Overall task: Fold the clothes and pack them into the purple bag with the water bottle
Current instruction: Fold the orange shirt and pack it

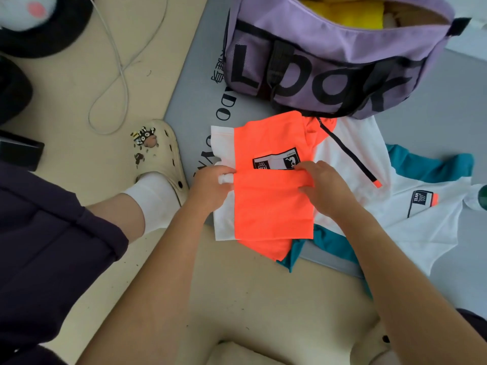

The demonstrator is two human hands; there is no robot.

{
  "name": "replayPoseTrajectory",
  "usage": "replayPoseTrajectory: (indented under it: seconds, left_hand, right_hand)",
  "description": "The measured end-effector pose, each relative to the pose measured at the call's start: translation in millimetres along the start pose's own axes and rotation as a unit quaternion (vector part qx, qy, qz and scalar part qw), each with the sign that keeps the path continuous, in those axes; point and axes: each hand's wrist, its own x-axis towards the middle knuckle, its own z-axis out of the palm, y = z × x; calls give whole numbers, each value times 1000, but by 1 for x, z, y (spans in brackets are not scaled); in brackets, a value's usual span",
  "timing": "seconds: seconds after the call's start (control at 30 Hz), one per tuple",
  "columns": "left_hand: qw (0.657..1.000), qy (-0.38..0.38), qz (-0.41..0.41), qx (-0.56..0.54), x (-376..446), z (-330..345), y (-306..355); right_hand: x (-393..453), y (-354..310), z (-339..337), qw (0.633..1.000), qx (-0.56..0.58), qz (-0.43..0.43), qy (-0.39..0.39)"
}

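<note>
Folding step: left hand [213, 185] pinches the shorts [271, 206], right hand [325, 188] presses flat; next, into the bag [329, 54].

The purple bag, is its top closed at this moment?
No, the top of the purple bag is open, and something yellow shows inside it.

One purple bag [329, 61], two garments — orange [271, 206], white-teal [395, 206] — one clog [160, 151].
</note>
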Motion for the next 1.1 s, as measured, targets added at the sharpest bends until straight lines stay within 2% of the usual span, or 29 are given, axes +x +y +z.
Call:
replayPoseTrajectory:
  seconds: [0.13, 0.2, 0.3, 0.37, 0.43, 0.5, 0.57, 0.6, 0.67, 0.73, 0.83, 0.9, 0.97, 1.03, 1.1]
  left_hand:
    - [992, 84, 35, 90, -1, 2, -4]
    - [981, 114, 62, 142, 3, -4, -6]
    - [967, 129, 105, 193, 9, -23, -1]
    - [982, 88, 90, 138, 11, -38, 10]
    - [999, -4, 31, -9, 12, -54, 26]
    - [984, -101, -15, -148, 11, -66, 40]
    - [961, -169, -21, -219, 14, -68, 49]
    - [952, -187, -23, -239, 15, -65, 53]
    - [944, -186, -35, -271, 18, -54, 59]
    - [943, -138, -62, -297, 24, -34, 59]
    - [941, -45, -120, -314, 33, 6, 49]
    - [943, -43, -150, -294, 32, 31, 42]
    - [952, -47, -172, -250, 28, 48, 34]
    - [957, -34, -184, -223, 26, 54, 31]
    - [961, -42, -194, -195, 25, 57, 32]
  right_hand:
    - [8, -1, -7, 993, -88, -34, 69]
    - [12, -1, -15, 993, -58, -63, 83]
    - [18, -4, -31, 988, 61, -129, 60]
    - [18, -7, -46, 982, 165, -90, -1]
    - [15, -5, -61, 949, 301, -43, -82]
    - [8, 1, -73, 894, 433, -32, -108]
    - [1, 7, -79, 844, 526, -22, -107]
    - [-2, 11, -80, 830, 548, -17, -102]
    - [-8, 21, -77, 830, 549, -4, -95]
    - [-11, 33, -72, 849, 522, 41, -72]
    - [-4, 55, -49, 883, 447, 140, 25]
    - [0, 63, -28, 885, 408, 216, 62]
    - [-2, 69, -9, 878, 392, 267, 64]
    - [-4, 72, 0, 876, 373, 295, 82]
    - [-5, 72, 5, 890, 332, 302, 77]
